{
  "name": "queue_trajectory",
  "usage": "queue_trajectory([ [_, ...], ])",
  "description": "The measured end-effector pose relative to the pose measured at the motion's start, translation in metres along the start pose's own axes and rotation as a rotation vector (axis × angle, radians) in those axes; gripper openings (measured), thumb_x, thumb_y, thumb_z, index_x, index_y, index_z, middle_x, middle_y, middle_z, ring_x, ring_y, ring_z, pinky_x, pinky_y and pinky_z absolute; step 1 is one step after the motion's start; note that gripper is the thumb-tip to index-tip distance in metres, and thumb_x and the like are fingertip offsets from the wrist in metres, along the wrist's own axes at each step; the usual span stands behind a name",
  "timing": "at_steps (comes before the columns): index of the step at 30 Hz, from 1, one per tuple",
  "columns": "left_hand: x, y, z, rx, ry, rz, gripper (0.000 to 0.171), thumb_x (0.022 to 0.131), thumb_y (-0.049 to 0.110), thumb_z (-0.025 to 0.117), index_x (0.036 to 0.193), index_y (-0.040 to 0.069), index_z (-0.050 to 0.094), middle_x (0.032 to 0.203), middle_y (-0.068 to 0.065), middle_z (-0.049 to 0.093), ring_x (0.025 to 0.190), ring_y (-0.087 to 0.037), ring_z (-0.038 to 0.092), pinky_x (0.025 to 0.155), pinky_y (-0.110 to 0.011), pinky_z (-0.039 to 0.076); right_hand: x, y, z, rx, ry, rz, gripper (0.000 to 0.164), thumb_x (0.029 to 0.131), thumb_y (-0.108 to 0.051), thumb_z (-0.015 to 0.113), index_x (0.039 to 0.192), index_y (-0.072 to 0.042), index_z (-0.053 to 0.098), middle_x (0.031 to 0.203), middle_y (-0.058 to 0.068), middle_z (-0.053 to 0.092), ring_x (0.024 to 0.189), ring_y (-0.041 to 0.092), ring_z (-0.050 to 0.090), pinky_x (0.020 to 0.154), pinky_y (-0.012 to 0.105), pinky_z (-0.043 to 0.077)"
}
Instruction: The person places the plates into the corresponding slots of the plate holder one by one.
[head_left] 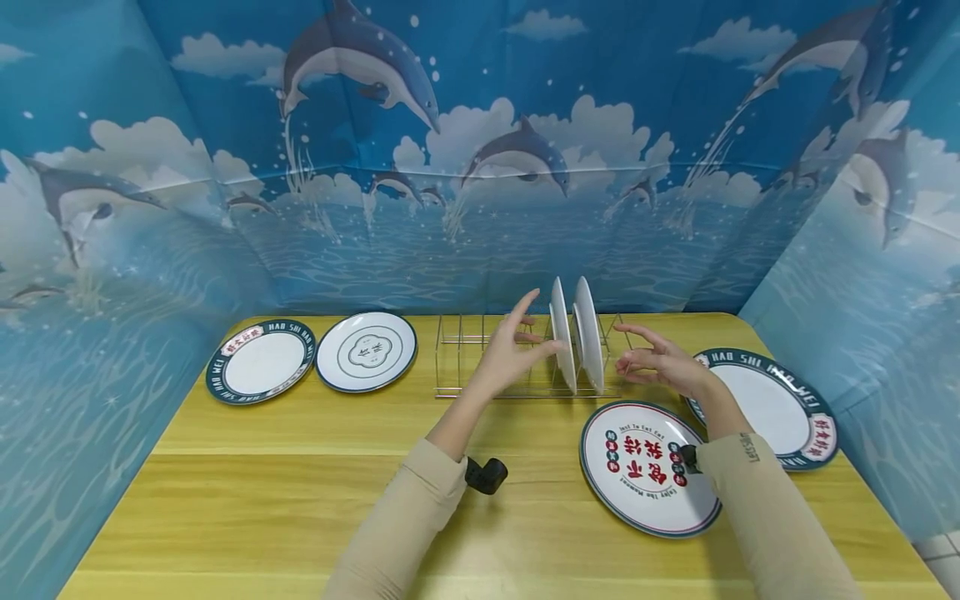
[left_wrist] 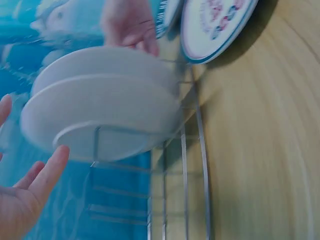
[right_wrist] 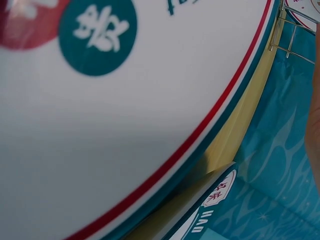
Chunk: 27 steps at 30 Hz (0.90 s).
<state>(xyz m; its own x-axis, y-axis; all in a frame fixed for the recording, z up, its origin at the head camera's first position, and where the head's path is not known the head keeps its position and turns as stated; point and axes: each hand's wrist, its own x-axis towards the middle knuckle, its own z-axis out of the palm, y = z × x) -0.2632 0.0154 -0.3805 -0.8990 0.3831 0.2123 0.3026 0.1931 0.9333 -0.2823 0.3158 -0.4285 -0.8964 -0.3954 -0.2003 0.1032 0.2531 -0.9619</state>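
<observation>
Two white plates stand on edge side by side in a wire rack [head_left: 480, 397]: the left plate [head_left: 562, 342] and the right plate [head_left: 590, 337]. My left hand [head_left: 504, 357] is over the rack on the left of them, fingers spread. Its thumb reaches the left plate's face; I cannot tell whether it touches. In the left wrist view, fingers [left_wrist: 47, 177] are spread before the plates' pale undersides [left_wrist: 107, 107]. Just right of the rack, my right hand [head_left: 663, 364] holds nothing, its fingers loosely bent. A plate with red characters [head_left: 637, 500] lies flat below it.
A green-rimmed oval plate [head_left: 765, 408] lies at the right, partly behind the right forearm. At the back left lie another green-rimmed oval plate [head_left: 262, 362] and a round plate with a blue edge [head_left: 367, 379]. A dolphin-print cloth [head_left: 487, 250] encloses the wooden table [head_left: 262, 517].
</observation>
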Motion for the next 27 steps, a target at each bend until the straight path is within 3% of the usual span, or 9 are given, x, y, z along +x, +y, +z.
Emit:
queue_trajectory([
  [5, -0.016, 0.0, -0.03, -0.041, 0.071, 0.027, 0.072, 0.085, 0.024, 0.065, 0.144, 0.034, 0.024, 0.127, -0.014, 0.044, 0.109, -0.032, 0.053, 0.08, -0.038, 0.054, 0.0, 0.001, 0.0, 0.008, -0.003, -0.008, 0.063, 0.097, -0.018, 0.046, 0.147, -0.012, 0.009, 0.098, 0.008, 0.059, 0.096, 0.024, 0.058, 0.085, 0.028, 0.052],
  [12, -0.051, 0.009, -0.073, -0.116, 0.202, 0.015, 0.071, 0.085, 0.005, 0.062, 0.145, 0.012, 0.024, 0.125, -0.023, 0.042, 0.108, -0.039, 0.052, 0.086, -0.04, 0.051, -0.002, 0.001, 0.0, 0.011, -0.005, -0.013, 0.063, 0.097, -0.02, 0.047, 0.147, -0.012, 0.009, 0.098, 0.007, 0.06, 0.094, 0.02, 0.059, 0.085, 0.027, 0.052],
  [19, -0.079, -0.02, -0.112, -0.198, 0.367, -0.04, 0.07, 0.086, 0.002, 0.061, 0.145, 0.014, 0.025, 0.124, -0.023, 0.042, 0.106, -0.032, 0.052, 0.079, -0.02, 0.052, -0.001, 0.001, 0.0, 0.013, -0.012, -0.014, 0.063, 0.097, -0.02, 0.046, 0.147, -0.012, 0.008, 0.1, 0.009, 0.059, 0.097, 0.022, 0.058, 0.085, 0.028, 0.052],
  [27, -0.105, -0.057, -0.141, -0.31, 0.501, -0.128, 0.072, 0.085, 0.0, 0.061, 0.145, 0.019, 0.025, 0.121, -0.015, 0.041, 0.098, -0.016, 0.053, 0.08, -0.021, 0.053, -0.001, 0.001, 0.0, 0.016, -0.014, -0.01, 0.064, 0.097, -0.021, 0.047, 0.147, -0.013, 0.009, 0.099, 0.009, 0.06, 0.099, 0.026, 0.057, 0.086, 0.029, 0.051],
])
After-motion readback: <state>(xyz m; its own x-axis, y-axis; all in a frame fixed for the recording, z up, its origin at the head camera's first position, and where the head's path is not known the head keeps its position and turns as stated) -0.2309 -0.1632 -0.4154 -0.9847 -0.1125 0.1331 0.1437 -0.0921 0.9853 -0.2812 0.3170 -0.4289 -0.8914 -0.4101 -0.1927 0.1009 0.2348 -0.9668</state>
